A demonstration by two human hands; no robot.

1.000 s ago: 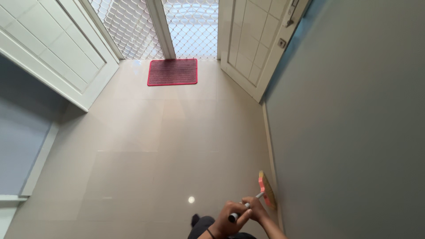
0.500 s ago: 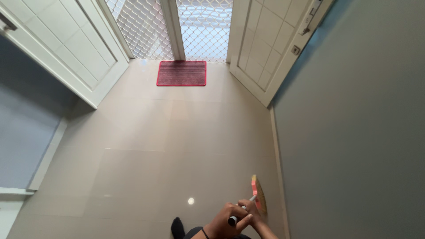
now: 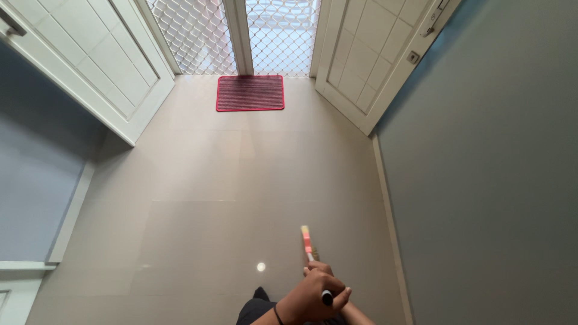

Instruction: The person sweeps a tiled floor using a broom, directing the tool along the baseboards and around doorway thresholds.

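Head view, broom (image 3: 307, 239) in hands (image 3: 319, 295), red mat (image 3: 250, 92) ahead

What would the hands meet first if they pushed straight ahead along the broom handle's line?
Bare floor tiles first; the hands point the broom roughly toward the red doormat, though depth is hard to judge.

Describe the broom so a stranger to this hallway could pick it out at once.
Start at the grey wall on the right and drop to the beige tiled floor at the bottom of the view. There the left hand and right hand grip a pale handle. At its end is the broom, with straw bristles and a pink-orange band.
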